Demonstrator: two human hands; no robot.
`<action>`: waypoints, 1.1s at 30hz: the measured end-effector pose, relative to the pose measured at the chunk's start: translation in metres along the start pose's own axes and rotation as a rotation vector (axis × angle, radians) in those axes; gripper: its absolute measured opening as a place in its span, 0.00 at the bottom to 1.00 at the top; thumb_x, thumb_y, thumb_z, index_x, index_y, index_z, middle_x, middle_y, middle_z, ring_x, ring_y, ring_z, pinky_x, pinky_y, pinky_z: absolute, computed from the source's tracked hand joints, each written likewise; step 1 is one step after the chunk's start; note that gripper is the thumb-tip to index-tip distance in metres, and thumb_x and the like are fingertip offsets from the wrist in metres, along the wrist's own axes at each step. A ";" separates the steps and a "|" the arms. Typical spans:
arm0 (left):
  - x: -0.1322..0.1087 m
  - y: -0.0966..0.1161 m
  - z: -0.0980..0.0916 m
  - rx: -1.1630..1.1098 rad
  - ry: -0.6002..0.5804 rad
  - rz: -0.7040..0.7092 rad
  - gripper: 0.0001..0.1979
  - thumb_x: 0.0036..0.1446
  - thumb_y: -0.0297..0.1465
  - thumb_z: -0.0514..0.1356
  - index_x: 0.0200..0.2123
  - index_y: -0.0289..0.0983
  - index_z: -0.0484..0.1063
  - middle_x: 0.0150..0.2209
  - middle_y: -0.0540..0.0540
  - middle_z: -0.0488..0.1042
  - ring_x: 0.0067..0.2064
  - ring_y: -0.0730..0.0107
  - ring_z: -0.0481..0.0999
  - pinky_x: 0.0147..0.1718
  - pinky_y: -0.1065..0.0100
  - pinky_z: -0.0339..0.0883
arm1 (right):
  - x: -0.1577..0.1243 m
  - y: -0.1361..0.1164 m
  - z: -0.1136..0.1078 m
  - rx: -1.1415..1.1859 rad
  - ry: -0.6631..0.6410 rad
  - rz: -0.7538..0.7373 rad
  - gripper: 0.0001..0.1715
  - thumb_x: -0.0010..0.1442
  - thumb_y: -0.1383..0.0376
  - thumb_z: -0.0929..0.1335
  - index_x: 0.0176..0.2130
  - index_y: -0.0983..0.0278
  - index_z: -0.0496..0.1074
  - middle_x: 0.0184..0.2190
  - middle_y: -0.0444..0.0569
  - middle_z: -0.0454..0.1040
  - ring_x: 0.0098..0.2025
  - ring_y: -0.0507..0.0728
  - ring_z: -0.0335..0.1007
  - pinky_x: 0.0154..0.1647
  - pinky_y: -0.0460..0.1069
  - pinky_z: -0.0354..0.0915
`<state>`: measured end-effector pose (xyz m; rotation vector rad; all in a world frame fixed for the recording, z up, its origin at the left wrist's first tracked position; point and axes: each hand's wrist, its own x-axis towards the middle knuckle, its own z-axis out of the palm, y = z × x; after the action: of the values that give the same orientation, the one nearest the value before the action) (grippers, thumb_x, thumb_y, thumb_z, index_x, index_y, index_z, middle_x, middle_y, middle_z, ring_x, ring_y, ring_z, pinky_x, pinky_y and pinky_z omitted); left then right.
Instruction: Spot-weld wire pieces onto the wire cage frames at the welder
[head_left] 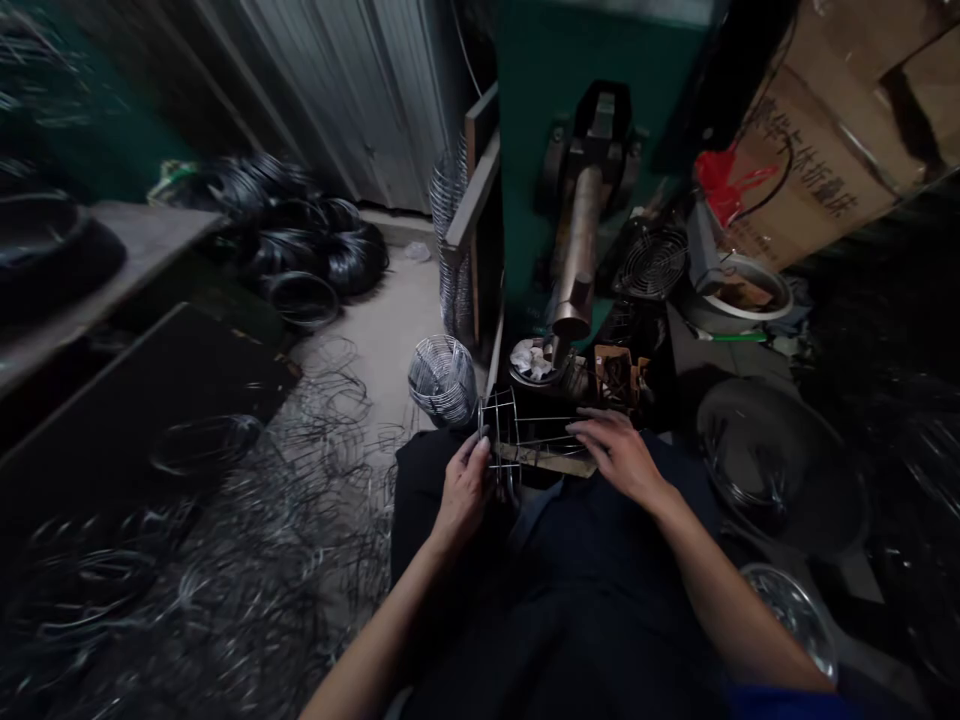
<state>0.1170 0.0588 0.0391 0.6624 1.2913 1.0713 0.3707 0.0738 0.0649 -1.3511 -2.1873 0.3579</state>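
Note:
A small wire frame of thin metal rods and rings lies across my lap, over a flat wooden strip. My left hand grips the ringed left end of the frame with curled fingers. My right hand rests on top of the frame's right part, fingers laid over the rods. Both forearms reach in from the bottom edge.
A stack of wire domes sits on the floor just ahead. Loose wire rings litter the floor at left, black wire coils behind. A metal machine, a fan guard, bowls and cardboard boxes crowd the right.

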 end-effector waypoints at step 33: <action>0.046 0.047 0.010 -0.235 0.018 0.106 0.32 0.49 0.45 0.70 0.55 0.36 0.71 0.25 0.55 0.67 0.21 0.82 0.62 0.20 0.79 0.57 | 0.065 0.008 0.022 -0.007 0.394 -0.147 0.16 0.67 0.70 0.67 0.51 0.57 0.76 0.43 0.49 0.80 0.54 0.59 0.72 0.51 0.55 0.67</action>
<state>0.1116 0.1207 0.0631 0.5488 1.1334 1.2957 0.3411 0.1359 0.0626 -1.1419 -1.9411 0.0235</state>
